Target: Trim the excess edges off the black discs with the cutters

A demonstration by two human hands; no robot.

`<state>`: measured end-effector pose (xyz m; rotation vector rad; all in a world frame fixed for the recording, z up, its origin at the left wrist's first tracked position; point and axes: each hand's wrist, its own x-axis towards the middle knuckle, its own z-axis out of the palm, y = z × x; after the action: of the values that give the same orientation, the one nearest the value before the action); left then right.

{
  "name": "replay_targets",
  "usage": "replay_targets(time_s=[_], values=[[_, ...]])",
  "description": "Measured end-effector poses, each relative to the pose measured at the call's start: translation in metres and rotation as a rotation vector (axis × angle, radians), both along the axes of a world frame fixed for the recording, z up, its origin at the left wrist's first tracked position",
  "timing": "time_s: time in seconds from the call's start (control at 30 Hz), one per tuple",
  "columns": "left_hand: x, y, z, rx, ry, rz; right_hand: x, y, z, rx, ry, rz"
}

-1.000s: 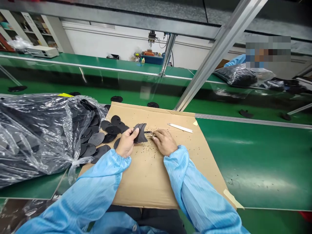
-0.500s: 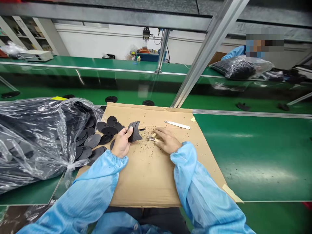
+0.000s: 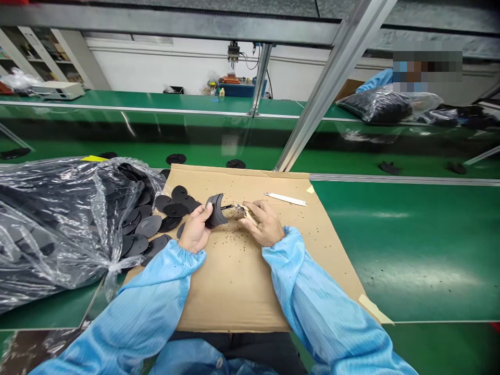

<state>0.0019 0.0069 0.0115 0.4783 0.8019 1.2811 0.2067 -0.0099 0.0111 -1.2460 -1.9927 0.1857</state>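
My left hand grips a dark curved plastic part over the cardboard sheet. A thin black tab sticks out from the part's right side. In my right hand is a pair of small nippers with pale handles, fingers wrapped round them. Their metal jaws meet the end of the tab; whether they are closed on it I cannot tell. Tiny black scraps lie scattered on the cardboard beneath both hands. Left of my left hand, several black round discs lie in a loose pile.
A large clear plastic bag of black parts lies at the left. A white strip-like tool rests on the cardboard's far right. Beyond stands a slanted metal post. Another person's blue sleeve shows behind a bag at the far right.
My right hand has moved slightly left and turned, bringing the nippers' jaws up to the black tab. My left hand and the curved part have stayed nearly still.
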Motion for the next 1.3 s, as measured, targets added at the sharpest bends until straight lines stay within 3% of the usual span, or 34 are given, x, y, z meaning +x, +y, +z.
replay_targets(time_s=[0.43, 0.6, 0.7, 0.83, 0.93, 1.07, 1.3], values=[[-0.001, -0.001, 0.002, -0.013, 0.013, -0.016, 0.003, 0.001, 0.002, 0.012, -0.087, 0.005], [-0.002, -0.001, 0.002, -0.021, 0.065, -0.023, 0.002, 0.0, 0.005, -0.023, -0.047, 0.067], [-0.001, -0.001, 0.001, 0.009, 0.074, -0.03, -0.001, -0.001, 0.005, -0.069, 0.056, 0.049], [0.004, -0.002, -0.003, 0.108, 0.161, 0.018, -0.006, 0.0, 0.0, -0.131, 0.371, -0.048], [0.006, -0.006, -0.005, 0.198, 0.324, -0.004, -0.013, -0.002, -0.002, -0.289, 0.556, 0.018], [0.006, -0.01, -0.008, 0.283, 0.534, -0.129, -0.023, -0.009, 0.0, -0.411, 0.566, 0.063], [0.003, -0.011, -0.005, 0.33, 0.622, -0.182, -0.026, -0.011, 0.0, -0.442, 0.687, 0.064]])
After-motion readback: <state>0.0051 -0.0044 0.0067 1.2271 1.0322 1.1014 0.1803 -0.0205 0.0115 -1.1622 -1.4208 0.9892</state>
